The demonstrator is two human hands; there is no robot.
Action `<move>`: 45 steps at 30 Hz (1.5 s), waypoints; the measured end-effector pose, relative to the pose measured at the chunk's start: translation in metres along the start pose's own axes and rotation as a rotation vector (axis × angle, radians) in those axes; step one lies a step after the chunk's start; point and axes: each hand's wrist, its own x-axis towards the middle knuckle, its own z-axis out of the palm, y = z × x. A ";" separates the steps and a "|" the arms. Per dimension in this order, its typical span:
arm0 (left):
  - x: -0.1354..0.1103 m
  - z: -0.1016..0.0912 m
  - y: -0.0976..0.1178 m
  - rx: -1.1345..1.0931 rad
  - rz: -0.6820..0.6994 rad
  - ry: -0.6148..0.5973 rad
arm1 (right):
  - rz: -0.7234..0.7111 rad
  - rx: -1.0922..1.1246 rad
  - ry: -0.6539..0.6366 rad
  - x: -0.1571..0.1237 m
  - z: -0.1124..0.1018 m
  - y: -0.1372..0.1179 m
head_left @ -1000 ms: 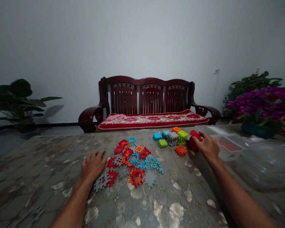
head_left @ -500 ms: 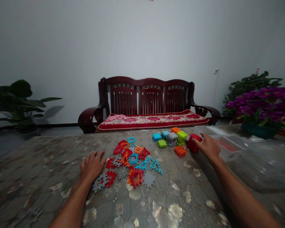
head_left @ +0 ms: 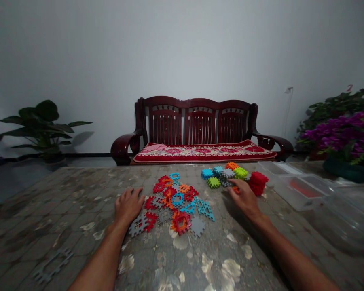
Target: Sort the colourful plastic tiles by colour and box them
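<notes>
My left hand (head_left: pixel 128 205) lies flat on the table (head_left: pixel 200 258), fingers stretched out, touching the left edge of a heap of flat interlocking puzzle tiles (head_left: pixel 176 204) in red, orange, blue and grey. My right hand (head_left: pixel 245 195) rests palm down over a small orange block (head_left: pixel 235 188), only a sliver of which shows under the fingers. Just beyond it stand built cubes: a red cube (head_left: pixel 257 182), a green cube (head_left: pixel 240 173), a blue cube (head_left: pixel 206 173), an orange cube (head_left: pixel 231 165) and a flat green piece (head_left: pixel 214 182).
Clear plastic boxes (head_left: pixel 297 188) and a clear lid (head_left: pixel 352 214) sit at the right of the table. A grey tile (head_left: pixel 51 264) lies alone at near left. Behind stand a wooden bench (head_left: pixel 200 129), a leafy plant (head_left: pixel 42 127) and purple flowers (head_left: pixel 342 133).
My right hand has let go of the red cube and moved left and nearer, onto the orange block. The camera has shifted, so everything sits further right. The left hand has stayed put.
</notes>
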 end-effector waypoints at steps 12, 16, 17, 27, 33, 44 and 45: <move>-0.003 -0.004 0.002 -0.022 -0.011 -0.013 | -0.038 0.068 -0.498 -0.022 0.039 -0.083; -0.004 -0.008 0.005 -0.014 -0.014 -0.027 | -0.059 0.055 -0.480 -0.028 0.046 -0.078; -0.004 -0.009 0.005 -0.014 -0.015 -0.029 | -0.069 0.060 -0.467 -0.029 0.048 -0.075; -0.007 -0.013 0.008 -0.036 -0.027 -0.047 | -0.229 0.078 -0.454 -0.039 0.029 -0.094; -0.005 -0.007 0.004 -0.041 -0.014 -0.010 | -0.241 -0.093 -0.707 -0.047 0.003 -0.124; -0.003 -0.003 0.001 -0.044 -0.012 -0.001 | -0.196 -0.134 -0.725 -0.049 0.000 -0.127; -0.003 -0.003 0.001 -0.044 -0.011 -0.002 | -0.182 -0.114 -0.699 -0.047 0.000 -0.123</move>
